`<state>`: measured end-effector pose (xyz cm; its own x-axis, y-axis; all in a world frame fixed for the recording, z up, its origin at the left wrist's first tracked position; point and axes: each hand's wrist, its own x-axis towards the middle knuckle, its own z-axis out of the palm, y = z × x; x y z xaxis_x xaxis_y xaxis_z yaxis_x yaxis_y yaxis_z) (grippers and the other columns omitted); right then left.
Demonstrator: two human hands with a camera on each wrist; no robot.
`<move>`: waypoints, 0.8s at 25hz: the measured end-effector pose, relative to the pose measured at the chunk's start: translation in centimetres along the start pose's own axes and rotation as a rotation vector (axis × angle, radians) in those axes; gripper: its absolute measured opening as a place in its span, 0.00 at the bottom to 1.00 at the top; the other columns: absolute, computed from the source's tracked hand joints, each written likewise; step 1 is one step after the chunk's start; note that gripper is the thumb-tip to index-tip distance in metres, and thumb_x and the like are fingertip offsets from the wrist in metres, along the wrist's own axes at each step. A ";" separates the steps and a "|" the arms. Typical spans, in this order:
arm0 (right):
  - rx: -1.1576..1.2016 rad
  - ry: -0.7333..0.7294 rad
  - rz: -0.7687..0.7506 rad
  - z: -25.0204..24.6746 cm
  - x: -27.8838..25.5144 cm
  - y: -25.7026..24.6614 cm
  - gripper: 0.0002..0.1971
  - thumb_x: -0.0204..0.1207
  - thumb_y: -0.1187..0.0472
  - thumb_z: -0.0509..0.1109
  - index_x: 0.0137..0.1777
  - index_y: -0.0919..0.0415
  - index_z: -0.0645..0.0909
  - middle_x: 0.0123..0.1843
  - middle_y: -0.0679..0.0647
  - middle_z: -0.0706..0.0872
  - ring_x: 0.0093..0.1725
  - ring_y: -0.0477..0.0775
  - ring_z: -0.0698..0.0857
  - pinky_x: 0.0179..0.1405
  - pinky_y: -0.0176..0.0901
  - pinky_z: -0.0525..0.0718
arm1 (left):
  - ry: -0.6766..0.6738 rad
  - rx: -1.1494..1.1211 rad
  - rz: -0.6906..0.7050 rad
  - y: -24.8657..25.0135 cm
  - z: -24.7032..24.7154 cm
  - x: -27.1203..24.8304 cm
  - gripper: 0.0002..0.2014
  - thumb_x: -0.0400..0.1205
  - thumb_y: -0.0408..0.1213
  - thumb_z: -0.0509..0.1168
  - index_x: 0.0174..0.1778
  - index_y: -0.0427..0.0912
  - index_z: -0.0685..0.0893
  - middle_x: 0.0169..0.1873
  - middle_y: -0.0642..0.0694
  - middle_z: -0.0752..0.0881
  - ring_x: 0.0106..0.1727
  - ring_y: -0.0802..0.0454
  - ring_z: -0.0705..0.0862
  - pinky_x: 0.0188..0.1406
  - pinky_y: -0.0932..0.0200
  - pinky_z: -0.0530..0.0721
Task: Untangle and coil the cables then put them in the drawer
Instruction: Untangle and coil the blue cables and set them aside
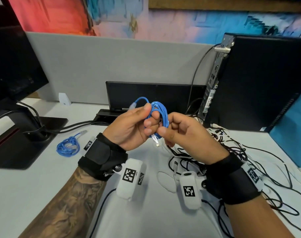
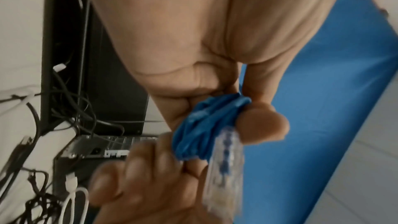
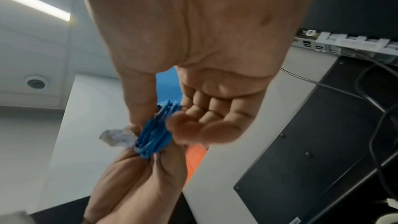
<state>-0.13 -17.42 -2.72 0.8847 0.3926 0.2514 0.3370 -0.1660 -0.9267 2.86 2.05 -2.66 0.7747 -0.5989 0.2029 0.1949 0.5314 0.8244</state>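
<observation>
Above the white desk (image 1: 43,186) I hold a coiled blue network cable (image 1: 160,112) between both hands. My left hand (image 1: 148,115) grips the bundle, thumb on top and fingers curled under. My right hand (image 1: 165,124) pinches the same bundle from the right. One clear plug (image 1: 155,140) hangs below the hands; the other (image 1: 133,105) sticks out at the upper left. In the wrist views the blue cable (image 2: 200,130) (image 3: 155,135) sits squeezed between fingers, with a clear plug (image 2: 226,159) (image 3: 118,137) beside it. A second blue cable (image 1: 68,146) lies coiled on the desk at left. No drawer is in view.
A tangle of black and white cables (image 1: 232,152) spreads over the desk under and right of my right hand. A black computer tower (image 1: 258,83) stands at right, a monitor stand (image 1: 34,134) at left, a black dock (image 1: 154,95) behind, against a grey partition (image 1: 111,62).
</observation>
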 end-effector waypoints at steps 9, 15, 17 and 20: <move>-0.174 0.114 -0.123 -1.2 -0.6 -0.8 0.16 0.82 0.46 0.70 0.51 0.60 0.85 0.43 0.58 0.87 0.40 0.55 0.85 0.43 0.46 0.86 | 0.035 0.217 -0.026 0.6 0.9 -0.1 0.19 0.86 0.42 0.54 0.38 0.39 0.86 0.26 0.49 0.71 0.27 0.57 0.71 0.34 0.66 0.77; -0.341 0.131 -0.277 -1.4 -0.3 -0.4 0.17 0.86 0.69 0.66 0.70 0.53 0.84 0.72 0.44 0.83 0.74 0.45 0.80 0.70 0.39 0.80 | -0.092 0.227 -0.208 -0.9 1.5 -0.3 0.16 0.85 0.41 0.56 0.38 0.36 0.82 0.24 0.53 0.72 0.23 0.63 0.66 0.25 0.72 0.66; -0.425 0.111 -0.280 -1.5 -0.4 -0.6 0.12 0.86 0.68 0.66 0.59 0.56 0.89 0.57 0.42 0.90 0.61 0.42 0.86 0.61 0.32 0.81 | -0.082 0.285 -0.232 -1.1 1.2 -0.2 0.15 0.87 0.39 0.54 0.42 0.34 0.80 0.24 0.55 0.76 0.24 0.64 0.67 0.26 0.71 0.64; -0.590 0.143 -0.285 -2.0 -0.3 -0.4 0.09 0.85 0.64 0.68 0.58 0.55 0.89 0.47 0.40 0.88 0.50 0.40 0.86 0.50 0.29 0.81 | 0.015 0.440 -0.217 -1.3 0.7 0.1 0.15 0.89 0.38 0.55 0.44 0.35 0.81 0.26 0.54 0.79 0.25 0.62 0.69 0.27 0.70 0.66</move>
<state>0.10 -19.28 -1.85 0.7556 0.3773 0.5355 0.6472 -0.5563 -0.5212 2.27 0.89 -3.29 0.7536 -0.6573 -0.0037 0.0832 0.0897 0.9925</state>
